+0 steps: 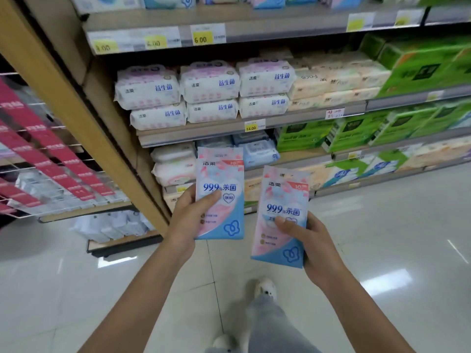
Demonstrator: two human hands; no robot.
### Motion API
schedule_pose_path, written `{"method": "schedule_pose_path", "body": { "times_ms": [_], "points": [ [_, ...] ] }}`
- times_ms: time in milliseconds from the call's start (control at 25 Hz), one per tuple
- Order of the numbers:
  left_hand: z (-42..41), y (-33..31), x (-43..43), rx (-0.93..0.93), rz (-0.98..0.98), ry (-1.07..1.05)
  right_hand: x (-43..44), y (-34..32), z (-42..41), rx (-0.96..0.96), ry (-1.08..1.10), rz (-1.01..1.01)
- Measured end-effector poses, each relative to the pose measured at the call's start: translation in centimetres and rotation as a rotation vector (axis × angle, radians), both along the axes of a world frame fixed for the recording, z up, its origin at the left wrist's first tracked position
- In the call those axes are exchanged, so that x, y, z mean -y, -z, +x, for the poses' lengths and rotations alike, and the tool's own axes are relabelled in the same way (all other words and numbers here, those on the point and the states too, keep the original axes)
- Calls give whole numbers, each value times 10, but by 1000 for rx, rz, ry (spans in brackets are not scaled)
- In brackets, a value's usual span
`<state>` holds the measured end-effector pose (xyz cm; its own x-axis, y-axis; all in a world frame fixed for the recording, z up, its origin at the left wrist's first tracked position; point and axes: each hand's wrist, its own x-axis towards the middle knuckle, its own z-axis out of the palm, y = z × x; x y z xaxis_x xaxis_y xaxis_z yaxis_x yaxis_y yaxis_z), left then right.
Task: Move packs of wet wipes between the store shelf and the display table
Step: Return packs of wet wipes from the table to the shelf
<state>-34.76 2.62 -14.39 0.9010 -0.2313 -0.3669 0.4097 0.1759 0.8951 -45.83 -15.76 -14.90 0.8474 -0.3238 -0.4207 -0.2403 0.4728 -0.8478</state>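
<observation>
I hold two flat pink-and-blue packs of wet wipes upright in front of the store shelf. My left hand grips the left pack by its lower left edge, thumb across the front. My right hand grips the right pack from its lower right side, thumb on the front. The two packs are apart, the right one lower and nearer to me. No display table is in view.
White-and-pink wipe packs are stacked on the middle shelf, with tissue packs and green boxes to the right. A wooden shelf post and a wire rack with red labels stand left. Glossy tiled floor lies below; my feet show.
</observation>
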Motion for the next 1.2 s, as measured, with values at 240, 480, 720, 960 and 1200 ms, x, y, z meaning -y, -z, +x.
{"method": "schedule_pose_path", "body": {
  "times_ms": [240, 480, 720, 960, 1200],
  "points": [
    [97, -34, 76, 99, -64, -41, 71, -29, 108, 118, -50, -35],
    [171, -81, 140, 186, -113, -137, 153, -101, 227, 262, -155, -192],
    [228, -118, 167, 288, -163, -193, 194, -170, 355, 472, -164, -411],
    [276, -145, 182, 354, -203, -165, 199, -197, 450, 526, -123, -402],
    [306, -162, 195, 393, -221, -151, 206, -177, 481, 511, -37, -593]
  ]
}}
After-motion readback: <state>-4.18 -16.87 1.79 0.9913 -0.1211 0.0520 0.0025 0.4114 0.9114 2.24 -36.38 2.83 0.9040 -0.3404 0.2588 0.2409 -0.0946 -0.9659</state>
